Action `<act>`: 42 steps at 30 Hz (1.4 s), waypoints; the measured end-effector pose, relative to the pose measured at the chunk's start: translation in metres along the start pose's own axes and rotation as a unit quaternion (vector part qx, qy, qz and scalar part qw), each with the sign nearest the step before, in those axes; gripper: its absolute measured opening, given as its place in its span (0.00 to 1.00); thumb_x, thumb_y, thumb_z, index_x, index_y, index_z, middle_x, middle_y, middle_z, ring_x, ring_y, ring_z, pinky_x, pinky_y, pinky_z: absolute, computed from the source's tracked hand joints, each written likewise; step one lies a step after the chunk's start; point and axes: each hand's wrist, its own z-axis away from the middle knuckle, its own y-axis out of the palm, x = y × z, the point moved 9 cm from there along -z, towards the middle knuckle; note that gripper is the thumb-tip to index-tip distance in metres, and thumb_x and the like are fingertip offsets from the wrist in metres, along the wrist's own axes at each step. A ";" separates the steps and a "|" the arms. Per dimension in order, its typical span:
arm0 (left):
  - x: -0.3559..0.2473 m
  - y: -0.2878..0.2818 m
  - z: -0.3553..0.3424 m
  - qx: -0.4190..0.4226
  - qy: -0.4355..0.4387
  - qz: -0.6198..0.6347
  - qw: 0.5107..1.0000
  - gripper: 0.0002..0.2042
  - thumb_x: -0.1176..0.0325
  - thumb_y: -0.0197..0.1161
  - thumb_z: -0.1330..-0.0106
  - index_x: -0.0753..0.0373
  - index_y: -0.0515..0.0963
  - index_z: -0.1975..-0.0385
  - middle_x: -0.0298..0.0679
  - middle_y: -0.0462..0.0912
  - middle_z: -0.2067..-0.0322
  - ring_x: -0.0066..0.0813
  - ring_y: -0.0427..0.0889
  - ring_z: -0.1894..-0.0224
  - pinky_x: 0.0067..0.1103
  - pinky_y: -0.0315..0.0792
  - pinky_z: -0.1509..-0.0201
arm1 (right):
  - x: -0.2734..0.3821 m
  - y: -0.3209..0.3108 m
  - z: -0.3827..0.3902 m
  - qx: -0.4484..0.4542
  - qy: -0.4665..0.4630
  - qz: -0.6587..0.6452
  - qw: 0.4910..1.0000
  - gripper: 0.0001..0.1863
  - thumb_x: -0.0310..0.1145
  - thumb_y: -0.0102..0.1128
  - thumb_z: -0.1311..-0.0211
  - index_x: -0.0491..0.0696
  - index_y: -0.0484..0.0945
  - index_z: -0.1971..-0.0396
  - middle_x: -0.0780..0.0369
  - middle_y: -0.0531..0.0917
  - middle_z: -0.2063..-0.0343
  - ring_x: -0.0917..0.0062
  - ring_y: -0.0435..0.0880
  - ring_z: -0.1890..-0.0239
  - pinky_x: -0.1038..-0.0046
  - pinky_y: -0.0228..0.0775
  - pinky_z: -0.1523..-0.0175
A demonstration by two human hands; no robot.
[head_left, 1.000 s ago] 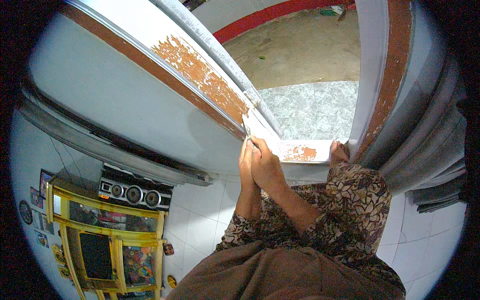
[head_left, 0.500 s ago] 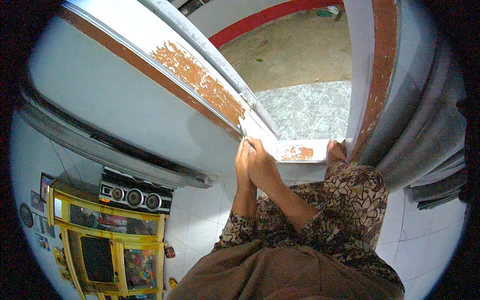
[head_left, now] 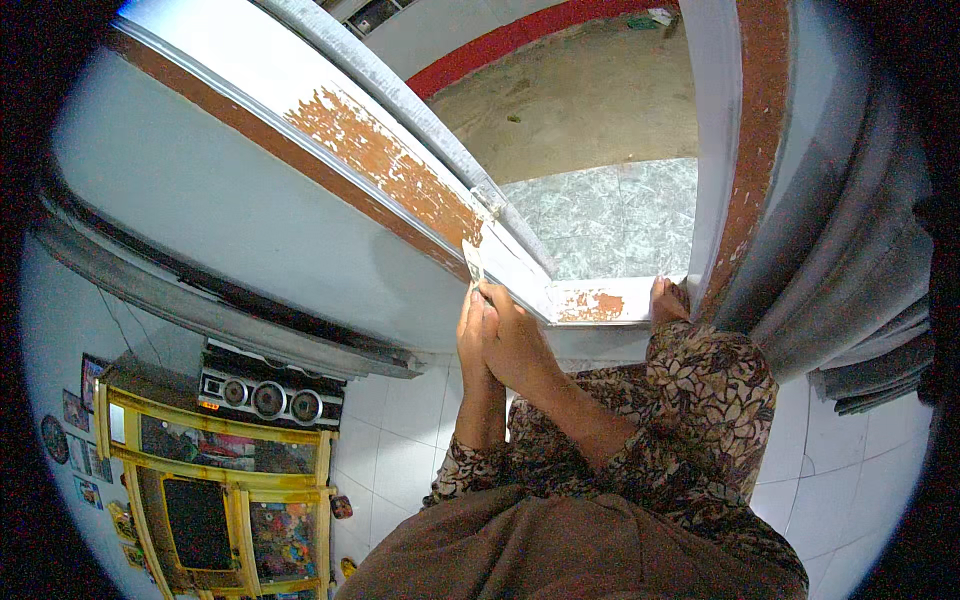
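Note:
My left hand (head_left: 475,335) and my right hand (head_left: 522,345) are pressed together, fingers closed round the handle end of a small paint scraper (head_left: 473,262). Its pale flat blade sticks out past my fingertips, and the handle is hidden in my grip. The blade lies at the lower end of a patch of orange-brown surface (head_left: 385,165) where white paint is gone from the frame (head_left: 225,60). Ragged white flecks remain around that patch. Whether the blade touches the frame, I cannot tell.
My bare foot (head_left: 668,300) rests on the white sill (head_left: 640,290), beside another flaked patch (head_left: 592,304). Grey curtains (head_left: 850,270) hang at the right. A yellow cabinet (head_left: 240,475) with a stereo (head_left: 270,397) on top stands at the lower left. Grey tiles (head_left: 610,225) lie beyond the opening.
Both hands have shifted slightly left and toward me, with the scraper. More of its pale blade shows now beyond my fingers.

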 end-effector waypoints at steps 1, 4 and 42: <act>-0.007 0.000 0.001 -0.007 0.043 -0.114 0.992 0.22 0.59 0.40 0.26 0.71 0.65 0.43 0.44 0.72 0.51 0.29 0.72 0.51 0.23 0.67 0.46 | -0.001 0.000 0.001 -0.001 0.008 0.004 1.000 0.17 0.29 0.39 0.36 0.41 0.66 0.48 0.40 0.76 0.58 0.46 0.75 0.52 0.54 0.67 0.46; -0.015 0.010 -0.003 0.011 0.104 -0.249 0.963 0.22 0.59 0.41 0.26 0.70 0.64 0.43 0.43 0.73 0.52 0.28 0.72 0.51 0.23 0.67 0.47 | -0.008 -0.001 -0.003 0.007 0.043 -0.013 0.999 0.17 0.30 0.39 0.35 0.42 0.66 0.48 0.40 0.77 0.60 0.45 0.76 0.54 0.53 0.68 0.49; -0.004 0.022 -0.012 -0.012 0.074 -0.087 0.993 0.22 0.62 0.42 0.26 0.71 0.60 0.39 0.42 0.71 0.50 0.26 0.71 0.50 0.21 0.67 0.47 | -0.033 -0.009 -0.024 -0.041 0.012 -0.050 0.998 0.17 0.29 0.40 0.36 0.44 0.70 0.49 0.42 0.79 0.64 0.54 0.81 0.60 0.62 0.70 0.54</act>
